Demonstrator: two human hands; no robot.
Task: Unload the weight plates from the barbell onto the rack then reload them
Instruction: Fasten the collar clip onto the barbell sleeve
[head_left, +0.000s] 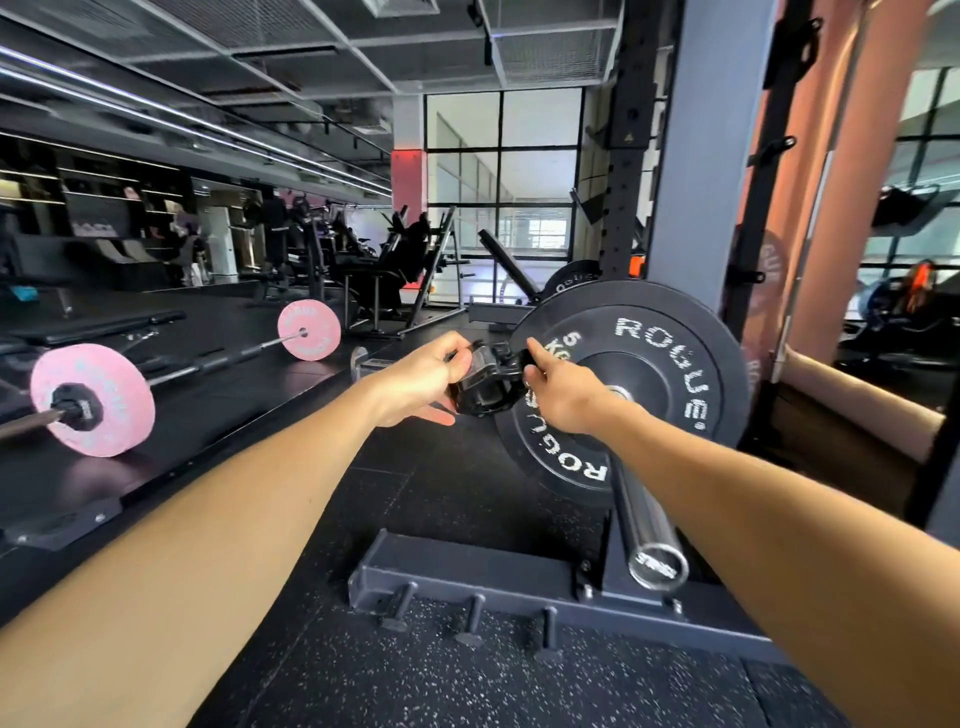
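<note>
With our left hand (421, 379) and right hand (558, 395) both closed on the stiff, light collar (480, 387), we judge the rubber plate (631, 389) heavy, best gripped by its rim.

Bare sleeve end (655, 540) before black plate (660, 364)

Barbell sleeve (644, 525): right of centre, end toward the camera, running back through a weight plate (639, 384) seated on it. Collar (480, 384): off the sleeve, in front of the plate's left edge, between left hand (421, 384) on its left and right hand (563, 395) on its right, both gripping it. Rack base (467, 577): on the floor below the sleeve, three pegs (470, 618) along its near side. Rack upright (631, 140): behind the plate. Second barbell (218, 361): on the floor far left, one plate at each end.
</note>
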